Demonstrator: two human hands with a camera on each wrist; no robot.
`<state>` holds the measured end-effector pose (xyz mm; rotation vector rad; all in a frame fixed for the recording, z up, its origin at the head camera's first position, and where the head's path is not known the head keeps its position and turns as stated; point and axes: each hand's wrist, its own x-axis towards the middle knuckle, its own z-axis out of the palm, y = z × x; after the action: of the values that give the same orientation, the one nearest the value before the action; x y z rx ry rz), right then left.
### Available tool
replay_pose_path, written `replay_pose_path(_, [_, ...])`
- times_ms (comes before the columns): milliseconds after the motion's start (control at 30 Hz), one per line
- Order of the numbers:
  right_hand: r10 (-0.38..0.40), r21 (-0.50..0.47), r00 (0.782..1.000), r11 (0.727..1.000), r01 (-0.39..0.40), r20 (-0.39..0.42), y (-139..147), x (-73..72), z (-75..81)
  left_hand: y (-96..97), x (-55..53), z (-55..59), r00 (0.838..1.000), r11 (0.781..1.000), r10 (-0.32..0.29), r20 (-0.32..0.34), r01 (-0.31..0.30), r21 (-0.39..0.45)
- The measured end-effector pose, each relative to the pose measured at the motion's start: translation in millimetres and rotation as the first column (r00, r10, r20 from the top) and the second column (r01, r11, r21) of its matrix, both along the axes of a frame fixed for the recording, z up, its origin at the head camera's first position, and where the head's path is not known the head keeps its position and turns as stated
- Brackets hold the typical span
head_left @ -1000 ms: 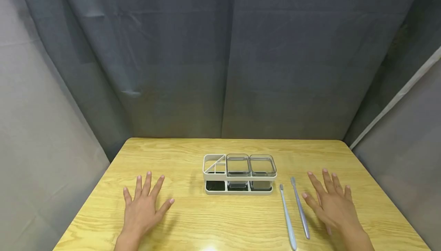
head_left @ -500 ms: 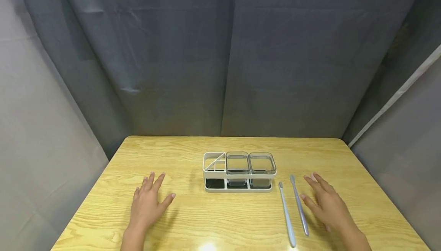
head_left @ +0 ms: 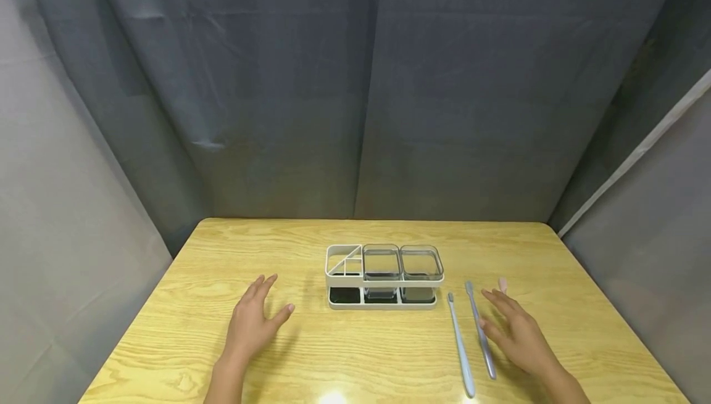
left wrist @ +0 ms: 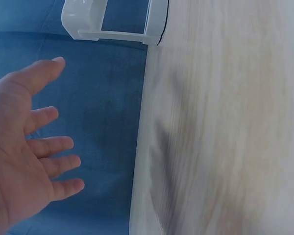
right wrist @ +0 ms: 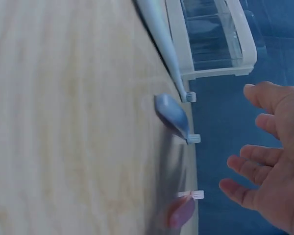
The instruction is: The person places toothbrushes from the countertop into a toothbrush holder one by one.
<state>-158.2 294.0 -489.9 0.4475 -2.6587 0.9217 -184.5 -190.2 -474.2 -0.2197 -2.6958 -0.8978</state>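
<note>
My right hand (head_left: pixel 519 336) hovers over the right part of the table, fingers loosely bent and holding nothing. Just left of it lie a purple toothbrush (head_left: pixel 481 331) and, further left, a light blue toothbrush (head_left: pixel 460 348). A pink toothbrush (head_left: pixel 502 284) lies mostly hidden beneath that hand; its pink handle (right wrist: pixel 181 211) shows in the right wrist view. Over the left part of the table, my left hand (head_left: pixel 250 325) is held with thumb spread and nothing in it. Between the hands stands a white holder (head_left: pixel 383 306) bearing two clear cups, one being the right-hand cup (head_left: pixel 421 263).
The holder's left section has a divided top frame (head_left: pixel 345 262) over a black base pad. Wood-grain table (head_left: pixel 333 354) stretches around everything. Grey curtains (head_left: pixel 278 95) hang behind the table and at both sides.
Both hands have shifted inward and turned from palm-down with spread fingers to a more sideways, relaxed pose. The pink toothbrush's head has come into view. The holder stays put.
</note>
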Motion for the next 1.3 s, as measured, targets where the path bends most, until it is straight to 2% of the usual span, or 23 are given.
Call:
replay_pose_path(133, [0.005,-0.073,0.999,0.997,-0.002,0.042,1,-2.7,-2.1,0.2,-4.7,0.8,0.998,0.992,-0.02,0.065,0.012,0.122])
replay_pose_path(267, [-0.004,-0.165,0.992,0.986,0.025,0.13,3,-4.1,-1.8,0.9,-9.4,0.8,0.996,0.982,-0.043,0.084,0.027,0.19])
replay_pose_path(400, [0.008,-0.229,0.978,0.972,0.042,0.209,4,-5.7,-2.6,4.6,-13.7,0.7,0.996,0.978,-0.054,0.064,0.04,0.206])
replay_pose_path(667, [0.051,-0.338,0.948,0.939,0.061,0.313,7,-9.2,-9.8,15.8,-20.2,-2.9,0.996,0.965,-0.084,0.041,0.072,0.252])
replay_pose_path(900, [0.052,-0.37,0.913,0.922,0.112,0.404,10,-12.7,-13.8,24.0,-26.6,-6.4,0.991,0.954,-0.127,0.032,0.113,0.278])
replay_pose_path(1033, [0.065,-0.426,0.89,0.892,0.151,0.452,11,-15.5,-16.2,30.2,-30.6,-3.9,0.989,0.944,-0.146,0.027,0.132,0.301])
replay_pose_path(1167, [0.075,-0.473,0.88,0.862,0.179,0.469,11,-17.2,-20.8,36.3,-34.2,-2.6,0.985,0.934,-0.167,0.044,0.144,0.326])
replay_pose_path(1300, [0.085,-0.498,0.872,0.845,0.193,0.483,12,-17.8,-24.2,40.2,-39.3,-3.2,0.98,0.924,-0.189,0.056,0.159,0.347])
